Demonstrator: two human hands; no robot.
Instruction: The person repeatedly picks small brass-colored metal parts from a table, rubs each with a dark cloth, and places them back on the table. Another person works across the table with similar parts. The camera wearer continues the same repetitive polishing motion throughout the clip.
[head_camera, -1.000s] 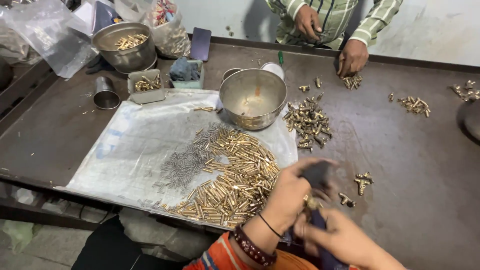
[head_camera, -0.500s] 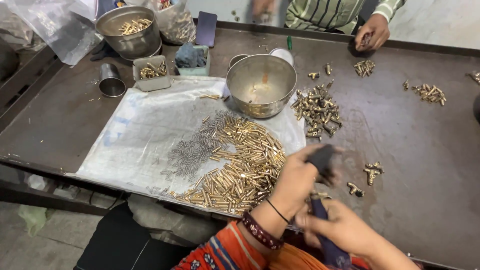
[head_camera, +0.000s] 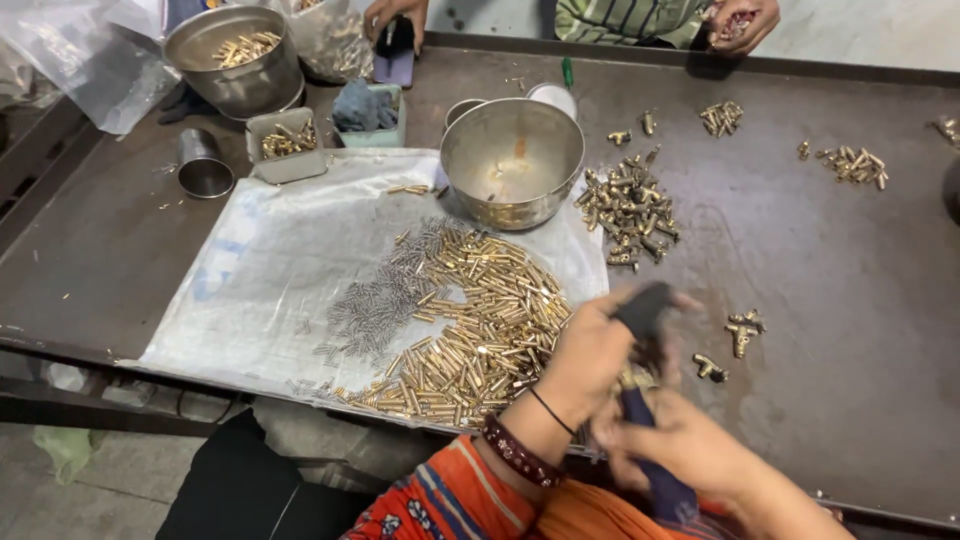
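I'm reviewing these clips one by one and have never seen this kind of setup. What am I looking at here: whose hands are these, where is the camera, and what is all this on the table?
There is no machine: a person wears a camera on the head, looking down at their own hands. The left hand and right hand together grip a dark tool; motion blurs the details. On the dark metal table lies a white sheet with a heap of brass tubes and grey pins. Beyond stands a steel bowl, beside assembled brass pieces. Another person's hands work across the table.
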